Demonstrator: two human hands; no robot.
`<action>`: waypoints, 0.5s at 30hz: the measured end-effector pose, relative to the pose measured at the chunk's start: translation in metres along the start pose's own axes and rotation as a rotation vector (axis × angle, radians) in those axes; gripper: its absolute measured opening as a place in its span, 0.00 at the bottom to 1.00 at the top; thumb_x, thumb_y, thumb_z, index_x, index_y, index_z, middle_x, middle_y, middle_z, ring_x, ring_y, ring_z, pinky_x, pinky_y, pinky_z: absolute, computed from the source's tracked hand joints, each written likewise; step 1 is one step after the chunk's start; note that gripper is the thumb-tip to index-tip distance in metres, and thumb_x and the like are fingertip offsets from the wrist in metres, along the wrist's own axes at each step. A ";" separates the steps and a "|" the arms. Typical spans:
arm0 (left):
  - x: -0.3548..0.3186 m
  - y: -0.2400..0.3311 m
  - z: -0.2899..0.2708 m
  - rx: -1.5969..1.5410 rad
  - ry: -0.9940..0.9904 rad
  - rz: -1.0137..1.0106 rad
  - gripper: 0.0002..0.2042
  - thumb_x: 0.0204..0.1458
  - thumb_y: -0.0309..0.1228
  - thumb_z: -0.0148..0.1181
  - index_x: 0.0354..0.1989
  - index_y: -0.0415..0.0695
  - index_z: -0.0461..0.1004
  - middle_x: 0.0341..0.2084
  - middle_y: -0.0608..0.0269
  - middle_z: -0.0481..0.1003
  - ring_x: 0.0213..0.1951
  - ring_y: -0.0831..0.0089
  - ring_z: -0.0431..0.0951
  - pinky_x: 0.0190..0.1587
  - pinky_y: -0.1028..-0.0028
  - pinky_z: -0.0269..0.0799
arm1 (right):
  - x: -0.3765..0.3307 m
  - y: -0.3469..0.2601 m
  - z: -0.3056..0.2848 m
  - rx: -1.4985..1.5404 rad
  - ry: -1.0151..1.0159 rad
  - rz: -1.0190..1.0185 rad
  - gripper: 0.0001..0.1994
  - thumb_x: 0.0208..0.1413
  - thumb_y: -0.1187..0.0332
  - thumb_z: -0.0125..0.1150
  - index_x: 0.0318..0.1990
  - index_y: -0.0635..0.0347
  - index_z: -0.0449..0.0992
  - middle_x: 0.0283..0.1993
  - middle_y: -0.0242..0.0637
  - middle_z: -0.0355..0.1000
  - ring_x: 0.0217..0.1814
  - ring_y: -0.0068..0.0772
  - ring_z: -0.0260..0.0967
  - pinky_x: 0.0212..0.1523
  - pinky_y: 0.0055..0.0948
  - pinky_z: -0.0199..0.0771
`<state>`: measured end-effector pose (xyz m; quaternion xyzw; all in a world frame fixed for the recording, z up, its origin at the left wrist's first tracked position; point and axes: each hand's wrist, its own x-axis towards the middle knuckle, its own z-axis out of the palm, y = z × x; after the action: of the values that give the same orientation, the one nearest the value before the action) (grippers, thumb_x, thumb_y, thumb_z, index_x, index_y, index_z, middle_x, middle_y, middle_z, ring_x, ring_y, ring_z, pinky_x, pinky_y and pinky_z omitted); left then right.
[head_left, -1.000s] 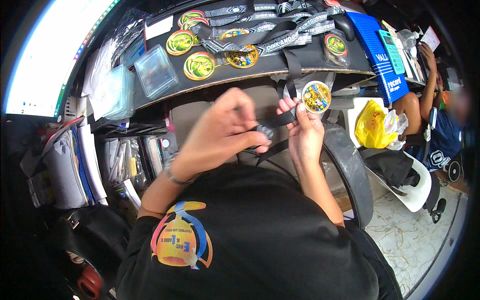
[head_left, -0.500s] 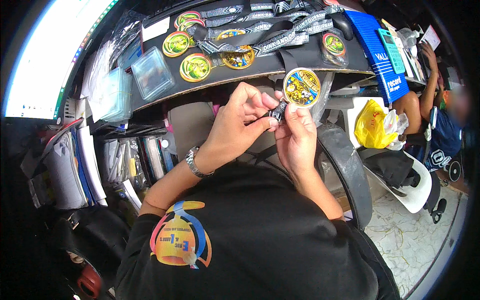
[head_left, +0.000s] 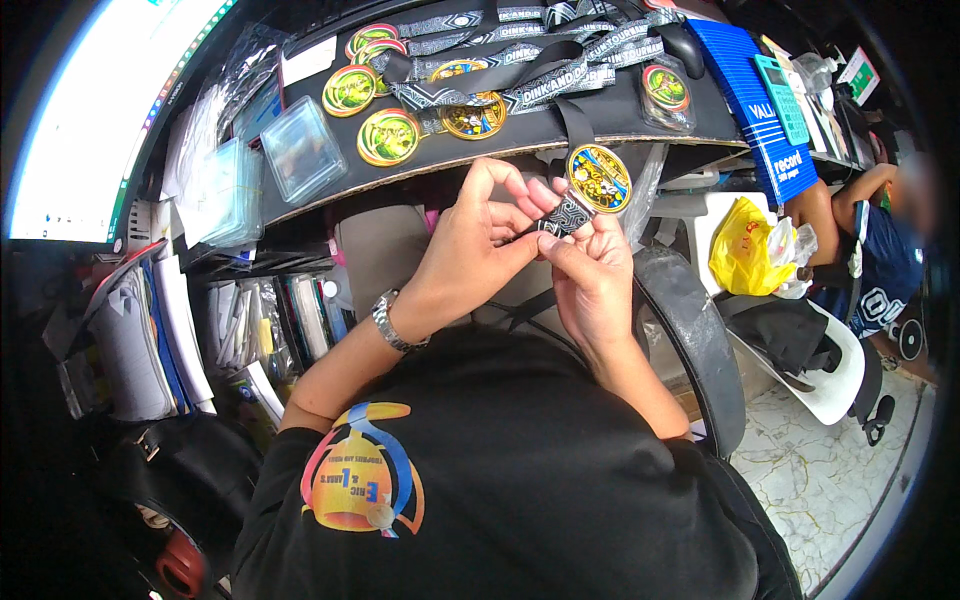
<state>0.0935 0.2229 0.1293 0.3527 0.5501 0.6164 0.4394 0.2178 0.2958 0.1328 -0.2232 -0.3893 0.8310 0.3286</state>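
My left hand (head_left: pixel 462 245), a metal-band watch on its wrist, pinches a black-and-white patterned ribbon (head_left: pixel 565 217) between thumb and fingers. From the right, my right hand (head_left: pixel 592 285) grips the same ribbon, its thumb pressed on the strip and its fingers behind. Just above that thumb, a round gold medal (head_left: pixel 600 180) with a blue and yellow face stands tilted on the ribbon. A dark strap (head_left: pixel 575 122) runs from behind the medal up onto the black desk. How the ribbon joins the medal is hidden by my fingers.
Several medals with green-and-gold faces (head_left: pixel 388 137) and patterned ribbons (head_left: pixel 560 85) lie on the desk (head_left: pixel 440 150). Clear plastic cases (head_left: pixel 303 150) sit left; a wrapped medal (head_left: pixel 666 90), blue record book (head_left: pixel 750 110) and yellow bag (head_left: pixel 745 245) are right. Another person (head_left: pixel 885 240) sits far right.
My right thumb has slid off the medal's rim down onto the ribbon, and more of the patterned strip shows. The medal has turned slightly. The other person's raised arm has come down.
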 end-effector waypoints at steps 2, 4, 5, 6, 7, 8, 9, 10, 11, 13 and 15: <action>0.000 0.001 -0.001 0.023 -0.012 -0.030 0.22 0.51 0.15 0.60 0.47 0.44 0.54 0.34 0.59 0.75 0.38 0.78 0.78 0.40 0.80 0.74 | 0.001 -0.002 0.001 0.016 -0.005 0.013 0.22 0.56 0.84 0.50 0.60 0.69 0.58 0.59 0.55 0.67 0.62 0.44 0.68 0.58 0.33 0.70; 0.001 0.001 0.000 0.049 -0.001 -0.006 0.22 0.51 0.16 0.61 0.47 0.44 0.54 0.33 0.59 0.75 0.37 0.78 0.78 0.39 0.80 0.74 | 0.003 -0.005 0.000 0.064 0.005 0.050 0.23 0.55 0.85 0.49 0.60 0.70 0.58 0.59 0.55 0.67 0.62 0.44 0.68 0.60 0.35 0.68; 0.001 0.002 0.000 0.065 0.002 -0.001 0.23 0.51 0.16 0.61 0.47 0.44 0.54 0.33 0.60 0.75 0.37 0.78 0.78 0.38 0.80 0.74 | 0.004 -0.006 0.000 0.099 0.014 0.079 0.23 0.55 0.86 0.49 0.59 0.70 0.58 0.59 0.55 0.67 0.62 0.44 0.67 0.61 0.35 0.68; 0.001 0.002 0.001 0.085 0.005 0.009 0.23 0.51 0.16 0.61 0.47 0.44 0.54 0.33 0.59 0.75 0.36 0.78 0.79 0.38 0.80 0.74 | 0.006 -0.008 -0.001 0.134 0.022 0.107 0.23 0.54 0.86 0.49 0.59 0.70 0.58 0.59 0.55 0.67 0.62 0.44 0.67 0.62 0.36 0.67; 0.002 0.002 0.002 0.108 0.005 0.012 0.23 0.51 0.16 0.61 0.47 0.44 0.54 0.32 0.59 0.75 0.35 0.78 0.79 0.37 0.80 0.74 | 0.007 -0.009 -0.001 0.169 0.031 0.136 0.24 0.53 0.87 0.49 0.59 0.70 0.58 0.59 0.55 0.67 0.62 0.44 0.67 0.62 0.37 0.67; 0.002 0.003 0.002 0.126 0.007 0.002 0.23 0.51 0.17 0.62 0.48 0.44 0.54 0.32 0.59 0.75 0.34 0.78 0.79 0.36 0.80 0.74 | 0.007 -0.010 -0.001 0.184 0.038 0.135 0.24 0.53 0.87 0.49 0.59 0.71 0.58 0.59 0.55 0.67 0.62 0.44 0.67 0.62 0.37 0.67; 0.001 0.003 0.003 0.136 -0.002 -0.008 0.24 0.51 0.17 0.62 0.50 0.44 0.53 0.32 0.59 0.75 0.33 0.78 0.79 0.35 0.80 0.75 | 0.007 -0.010 -0.001 0.198 0.045 0.135 0.23 0.53 0.87 0.49 0.58 0.71 0.58 0.59 0.55 0.67 0.62 0.45 0.67 0.61 0.37 0.68; 0.001 0.004 0.003 0.140 -0.010 -0.033 0.25 0.51 0.18 0.62 0.52 0.43 0.53 0.31 0.59 0.75 0.32 0.78 0.79 0.34 0.79 0.75 | 0.008 -0.010 -0.001 0.219 0.046 0.133 0.23 0.53 0.87 0.48 0.58 0.71 0.58 0.59 0.55 0.67 0.62 0.45 0.68 0.61 0.37 0.69; 0.000 0.005 0.003 0.142 -0.020 -0.049 0.26 0.51 0.18 0.62 0.54 0.43 0.53 0.31 0.58 0.75 0.30 0.78 0.79 0.33 0.79 0.75 | 0.009 -0.010 -0.002 0.201 0.071 0.124 0.23 0.53 0.87 0.48 0.58 0.72 0.58 0.59 0.55 0.67 0.62 0.45 0.67 0.61 0.37 0.69; -0.004 0.009 0.000 0.066 -0.079 -0.210 0.30 0.52 0.19 0.62 0.58 0.42 0.50 0.30 0.60 0.75 0.28 0.79 0.78 0.30 0.79 0.75 | 0.014 -0.009 -0.006 0.198 0.078 0.082 0.23 0.53 0.88 0.48 0.57 0.72 0.58 0.58 0.55 0.67 0.62 0.46 0.67 0.60 0.38 0.69; -0.008 0.016 -0.003 0.001 -0.147 -0.280 0.28 0.54 0.23 0.62 0.61 0.41 0.55 0.27 0.64 0.75 0.25 0.81 0.76 0.26 0.80 0.72 | 0.021 -0.010 -0.014 0.138 0.132 0.022 0.22 0.53 0.88 0.47 0.57 0.73 0.57 0.58 0.56 0.67 0.62 0.46 0.67 0.61 0.39 0.69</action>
<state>0.0917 0.2141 0.1450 0.3170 0.5606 0.5211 0.5601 0.2155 0.3225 0.1297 -0.2588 -0.3061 0.8429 0.3590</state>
